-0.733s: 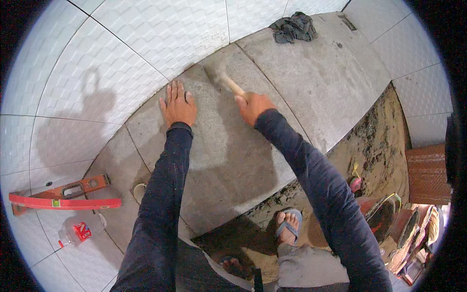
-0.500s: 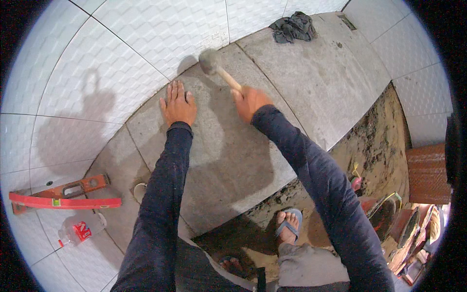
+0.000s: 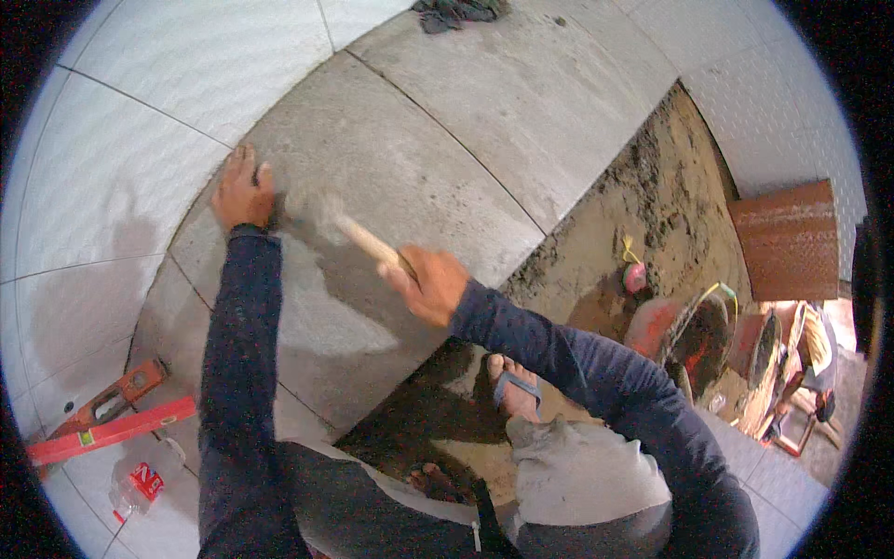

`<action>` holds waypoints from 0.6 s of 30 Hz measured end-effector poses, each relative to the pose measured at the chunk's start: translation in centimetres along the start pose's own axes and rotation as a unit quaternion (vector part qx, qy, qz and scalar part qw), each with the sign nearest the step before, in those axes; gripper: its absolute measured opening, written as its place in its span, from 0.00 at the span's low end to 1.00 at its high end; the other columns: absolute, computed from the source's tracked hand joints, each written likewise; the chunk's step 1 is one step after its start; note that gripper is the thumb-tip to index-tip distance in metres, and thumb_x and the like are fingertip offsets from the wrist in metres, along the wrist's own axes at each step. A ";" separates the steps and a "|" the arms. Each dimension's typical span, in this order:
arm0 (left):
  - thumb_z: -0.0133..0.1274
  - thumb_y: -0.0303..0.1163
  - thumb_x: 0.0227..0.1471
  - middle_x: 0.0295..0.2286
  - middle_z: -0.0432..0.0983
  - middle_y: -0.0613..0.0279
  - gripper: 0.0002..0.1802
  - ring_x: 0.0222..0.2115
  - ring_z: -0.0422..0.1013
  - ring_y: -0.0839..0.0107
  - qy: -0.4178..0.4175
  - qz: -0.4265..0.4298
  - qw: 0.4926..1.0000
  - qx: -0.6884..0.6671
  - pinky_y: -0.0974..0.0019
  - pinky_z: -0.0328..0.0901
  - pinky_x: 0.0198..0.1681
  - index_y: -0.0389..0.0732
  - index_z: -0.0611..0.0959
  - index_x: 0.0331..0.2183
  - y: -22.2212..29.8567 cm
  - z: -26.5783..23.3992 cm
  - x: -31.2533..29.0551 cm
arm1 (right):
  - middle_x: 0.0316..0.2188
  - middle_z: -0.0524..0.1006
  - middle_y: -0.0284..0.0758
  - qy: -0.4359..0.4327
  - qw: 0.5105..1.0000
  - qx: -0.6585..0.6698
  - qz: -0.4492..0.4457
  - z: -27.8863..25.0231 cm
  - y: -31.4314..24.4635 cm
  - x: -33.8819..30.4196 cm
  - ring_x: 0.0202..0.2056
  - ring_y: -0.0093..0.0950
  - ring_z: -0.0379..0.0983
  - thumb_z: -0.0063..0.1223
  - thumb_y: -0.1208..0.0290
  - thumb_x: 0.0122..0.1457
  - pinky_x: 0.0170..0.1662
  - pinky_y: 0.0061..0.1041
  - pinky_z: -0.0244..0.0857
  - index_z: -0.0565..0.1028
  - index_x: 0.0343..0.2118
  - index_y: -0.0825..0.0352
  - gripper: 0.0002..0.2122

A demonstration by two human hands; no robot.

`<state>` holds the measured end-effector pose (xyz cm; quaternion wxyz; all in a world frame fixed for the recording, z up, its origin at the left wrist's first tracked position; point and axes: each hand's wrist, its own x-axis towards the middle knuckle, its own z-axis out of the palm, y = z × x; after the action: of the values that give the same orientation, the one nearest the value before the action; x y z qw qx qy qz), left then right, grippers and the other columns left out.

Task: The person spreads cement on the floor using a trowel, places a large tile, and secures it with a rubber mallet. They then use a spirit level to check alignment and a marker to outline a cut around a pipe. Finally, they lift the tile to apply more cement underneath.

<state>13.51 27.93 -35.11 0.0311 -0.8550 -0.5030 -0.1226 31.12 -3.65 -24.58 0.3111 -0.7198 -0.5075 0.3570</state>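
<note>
My right hand (image 3: 430, 282) is wrapped round the light wooden handle of a mallet (image 3: 366, 239). The mallet's greyish head is smeared by motion, low over a large grey floor tile (image 3: 372, 158) and just right of my left hand. Whether the head touches the tile, I cannot tell. My left hand (image 3: 244, 194) lies on the same tile with its fingers stretched toward the foot of the white patterned wall (image 3: 177, 56). It holds nothing.
A red spirit level (image 3: 121, 430), an orange level (image 3: 116, 396) and a clear bottle (image 3: 140, 489) lie at left. Beyond the tile edge at right are bare sand (image 3: 643, 205), a pink object with yellow string (image 3: 635, 277), buckets (image 3: 703, 335) and a brown panel (image 3: 787, 240). A dark cloth (image 3: 456, 14) lies far off.
The view has shifted, so the scene sits further left and the cloth higher. The mallet has swung away from the wall, nearer to me, its head now beside my left hand.
</note>
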 end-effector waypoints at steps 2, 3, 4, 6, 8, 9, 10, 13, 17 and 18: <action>0.41 0.49 0.60 0.62 0.59 0.69 0.29 0.63 0.55 0.70 0.008 0.032 0.999 0.003 0.51 0.47 0.63 0.55 0.67 0.61 -0.8 -0.4 -0.6 | 0.17 0.73 0.48 -0.032 0.999 0.012 0.033 -1.3 0.1 -3.4 0.21 0.52 0.72 0.46 0.52 0.63 0.25 0.48 0.64 0.73 0.33 0.69 0.20; 0.41 0.50 0.60 0.62 0.59 0.69 0.29 0.63 0.55 0.70 0.017 0.046 0.999 0.003 0.51 0.47 0.63 0.55 0.67 0.61 -0.3 -0.8 -0.6 | 0.16 0.72 0.48 -0.047 0.998 0.016 0.047 -2.1 0.1 -4.6 0.20 0.52 0.72 0.46 0.52 0.64 0.25 0.47 0.65 0.73 0.33 0.69 0.20; 0.40 0.51 0.61 0.63 0.58 0.70 0.30 0.63 0.54 0.70 0.000 0.028 0.998 0.054 0.50 0.45 0.65 0.55 0.66 0.62 0.4 -1.0 -0.8 | 0.14 0.70 0.44 -0.023 0.999 -0.022 0.037 -2.4 0.2 -5.7 0.17 0.44 0.71 0.44 0.53 0.66 0.23 0.41 0.63 0.72 0.32 0.68 0.19; 0.39 0.51 0.61 0.63 0.57 0.69 0.31 0.64 0.53 0.69 0.013 0.022 0.997 0.072 0.50 0.44 0.65 0.53 0.65 0.62 -0.2 -0.5 -0.7 | 0.14 0.70 0.44 -0.018 0.999 -0.024 0.029 -3.4 0.2 -6.7 0.18 0.45 0.71 0.45 0.53 0.65 0.23 0.42 0.63 0.72 0.33 0.68 0.19; 0.38 0.52 0.61 0.63 0.57 0.68 0.32 0.64 0.52 0.69 0.021 0.007 0.996 0.081 0.50 0.43 0.66 0.52 0.64 0.63 -0.3 -0.1 -0.7 | 0.14 0.70 0.44 0.004 0.998 -0.050 0.030 -4.1 0.1 -7.6 0.18 0.46 0.71 0.47 0.54 0.64 0.23 0.42 0.63 0.72 0.33 0.68 0.17; 0.38 0.52 0.61 0.63 0.57 0.67 0.32 0.65 0.51 0.69 0.021 -0.005 0.997 0.081 0.49 0.43 0.66 0.51 0.64 0.63 -0.2 0.1 -0.8 | 0.14 0.70 0.44 0.014 0.997 -0.072 0.025 -4.5 -0.1 -8.0 0.18 0.47 0.71 0.47 0.55 0.64 0.23 0.42 0.63 0.72 0.33 0.68 0.17; 0.38 0.52 0.61 0.63 0.56 0.66 0.32 0.65 0.51 0.69 0.022 -0.017 0.996 0.081 0.49 0.42 0.66 0.50 0.63 0.63 -0.2 0.2 -0.9 | 0.14 0.70 0.44 0.023 0.995 -0.094 0.020 -4.9 -0.3 -8.2 0.19 0.47 0.71 0.48 0.55 0.64 0.23 0.42 0.63 0.71 0.32 0.68 0.17; 0.37 0.52 0.61 0.64 0.56 0.65 0.33 0.65 0.51 0.68 0.018 -0.012 0.997 0.070 0.49 0.43 0.66 0.49 0.62 0.63 0.5 -0.3 -1.1 | 0.15 0.72 0.45 0.036 0.991 -0.128 -0.033 -6.4 -0.2 -8.3 0.20 0.49 0.73 0.47 0.54 0.63 0.24 0.47 0.65 0.72 0.32 0.66 0.17; 0.38 0.52 0.61 0.63 0.57 0.64 0.33 0.65 0.51 0.68 0.019 -0.008 0.998 0.060 0.49 0.45 0.65 0.49 0.64 0.63 0.9 -0.1 -1.3 | 0.17 0.75 0.46 -0.053 0.981 -0.157 0.097 -6.7 0.8 -8.3 0.21 0.50 0.74 0.47 0.52 0.62 0.25 0.49 0.67 0.74 0.32 0.66 0.18; 0.39 0.52 0.61 0.63 0.57 0.64 0.33 0.64 0.52 0.68 0.015 -0.008 0.998 0.055 0.49 0.45 0.65 0.48 0.64 0.62 1.1 -0.1 -1.3 | 0.18 0.75 0.47 -0.054 0.985 -0.129 0.098 -7.1 0.5 -7.8 0.22 0.51 0.74 0.46 0.51 0.62 0.26 0.50 0.67 0.74 0.32 0.67 0.20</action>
<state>13.85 26.24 -35.21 0.0850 -0.8457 -0.5156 -0.1079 35.50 -11.88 -19.48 0.1514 -0.7796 -0.4923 0.3563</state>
